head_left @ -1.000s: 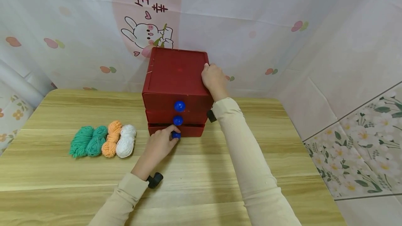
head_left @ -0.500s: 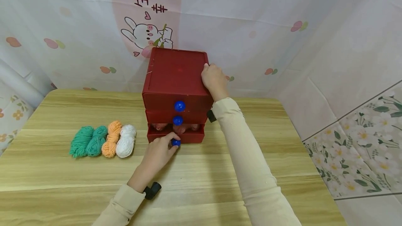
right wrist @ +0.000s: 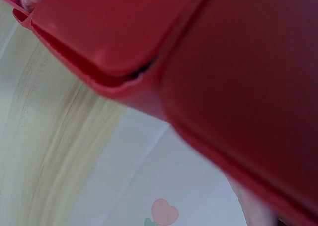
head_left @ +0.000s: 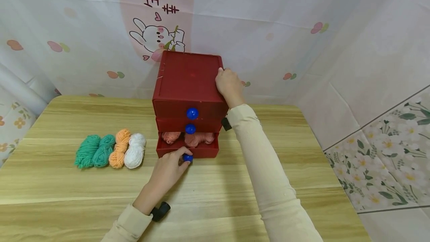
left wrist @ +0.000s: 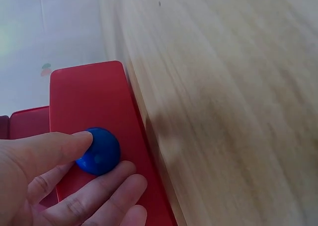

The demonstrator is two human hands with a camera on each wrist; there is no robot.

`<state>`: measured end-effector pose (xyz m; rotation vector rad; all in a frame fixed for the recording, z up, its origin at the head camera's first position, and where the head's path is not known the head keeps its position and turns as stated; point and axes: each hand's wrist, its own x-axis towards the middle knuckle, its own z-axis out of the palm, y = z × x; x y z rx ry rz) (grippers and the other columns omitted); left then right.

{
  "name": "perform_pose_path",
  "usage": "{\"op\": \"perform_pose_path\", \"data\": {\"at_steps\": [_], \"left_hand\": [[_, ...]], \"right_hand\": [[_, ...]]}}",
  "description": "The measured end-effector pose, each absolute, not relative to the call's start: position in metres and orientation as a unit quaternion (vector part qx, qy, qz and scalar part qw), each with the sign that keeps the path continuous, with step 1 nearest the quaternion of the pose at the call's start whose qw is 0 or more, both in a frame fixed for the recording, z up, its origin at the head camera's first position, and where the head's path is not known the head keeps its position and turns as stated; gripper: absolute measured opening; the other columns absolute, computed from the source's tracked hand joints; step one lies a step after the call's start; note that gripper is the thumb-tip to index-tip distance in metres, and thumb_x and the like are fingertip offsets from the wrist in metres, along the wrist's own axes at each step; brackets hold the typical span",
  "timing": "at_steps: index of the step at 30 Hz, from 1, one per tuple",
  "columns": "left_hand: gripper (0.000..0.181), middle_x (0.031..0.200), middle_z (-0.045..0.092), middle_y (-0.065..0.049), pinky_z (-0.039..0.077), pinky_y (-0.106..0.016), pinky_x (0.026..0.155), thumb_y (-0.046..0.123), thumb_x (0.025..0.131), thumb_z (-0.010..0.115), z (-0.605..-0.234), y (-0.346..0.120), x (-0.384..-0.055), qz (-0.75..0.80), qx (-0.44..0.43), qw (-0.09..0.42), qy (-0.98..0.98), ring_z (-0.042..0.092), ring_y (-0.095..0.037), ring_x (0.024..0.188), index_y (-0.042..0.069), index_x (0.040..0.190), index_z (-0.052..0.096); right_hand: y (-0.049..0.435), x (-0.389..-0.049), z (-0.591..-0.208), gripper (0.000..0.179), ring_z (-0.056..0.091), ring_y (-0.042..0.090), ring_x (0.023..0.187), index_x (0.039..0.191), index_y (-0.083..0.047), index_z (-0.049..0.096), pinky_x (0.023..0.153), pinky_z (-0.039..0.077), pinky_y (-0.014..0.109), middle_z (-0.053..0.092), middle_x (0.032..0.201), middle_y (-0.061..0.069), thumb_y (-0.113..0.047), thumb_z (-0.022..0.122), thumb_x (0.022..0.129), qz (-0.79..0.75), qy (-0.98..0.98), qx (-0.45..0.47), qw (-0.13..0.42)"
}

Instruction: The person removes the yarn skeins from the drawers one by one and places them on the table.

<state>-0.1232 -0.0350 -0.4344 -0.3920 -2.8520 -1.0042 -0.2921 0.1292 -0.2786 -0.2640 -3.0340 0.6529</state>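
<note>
A red drawer cabinet (head_left: 191,77) with round blue knobs stands at the back of the table. My left hand (head_left: 166,171) pinches the lowest knob (left wrist: 99,154) between thumb and fingers. That bottom drawer (head_left: 206,153) is pulled partway out, and pink yarn skeins (head_left: 198,138) lie inside. My right hand (head_left: 230,86) grips the cabinet's top right edge, thumb on top; its other fingers are mostly hidden. Above, the two upper drawers are closed. In the right wrist view the cabinet's side (right wrist: 248,87) fills much of the picture.
Left of the cabinet, green yarn skeins (head_left: 88,151), an orange skein (head_left: 120,148) and a white skein (head_left: 135,151) lie side by side on the wooden table (head_left: 215,204). A printed curtain (head_left: 252,21) hangs close behind.
The left hand has drawn the bottom drawer out toward the person, bringing the pink yarn into sight. My right hand has stayed on the cabinet's edge.
</note>
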Motion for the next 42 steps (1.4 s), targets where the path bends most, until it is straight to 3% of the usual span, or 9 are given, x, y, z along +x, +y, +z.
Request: {"op": "perform_pose_path", "data": {"at_steps": [10,24,36,42], "left_hand": [[0.021,0.073,0.064,0.003,0.034,-0.024,0.045,0.013,0.079,0.074,-0.437,-0.036,-0.113,-0.333,-0.121,0.040,-0.934,0.044,-0.008,0.054,0.022,0.096,0.065],[0.021,0.078,0.065,0.003,0.033,-0.023,0.047,0.014,0.079,0.074,-0.435,-0.037,-0.092,-0.319,-0.122,0.033,-0.939,0.041,-0.008,0.056,0.022,0.097,0.065],[0.019,0.081,0.069,0.006,0.044,-0.025,0.052,0.018,0.079,0.074,-0.434,-0.037,-0.070,-0.300,-0.134,0.027,-0.944,0.060,-0.010,0.066,0.024,0.094,0.064],[0.019,0.080,0.068,0.008,0.043,-0.025,0.052,0.017,0.079,0.074,-0.431,-0.037,-0.064,-0.297,-0.128,0.015,-0.946,0.059,-0.009,0.064,0.024,0.093,0.064]], "right_hand": [[0.129,-0.291,-0.279,0.051,0.058,0.034,0.107,0.125,-0.002,0.050,0.091,0.042,0.051,0.059,0.117,0.018,-0.037,0.020,0.102,0.209,-0.974,-0.080,0.022],[0.128,-0.292,-0.278,0.051,0.056,0.034,0.109,0.125,-0.003,0.051,0.095,0.038,0.053,0.059,0.119,0.017,-0.037,0.021,0.102,0.210,-0.974,-0.082,0.020],[0.129,-0.292,-0.278,0.051,0.057,0.033,0.108,0.127,-0.004,0.050,0.092,0.041,0.051,0.058,0.120,0.017,-0.038,0.020,0.102,0.210,-0.974,-0.085,0.016],[0.129,-0.291,-0.279,0.051,0.057,0.032,0.108,0.127,-0.004,0.049,0.087,0.045,0.048,0.057,0.121,0.016,-0.038,0.021,0.102,0.213,-0.973,-0.087,0.020]]}}
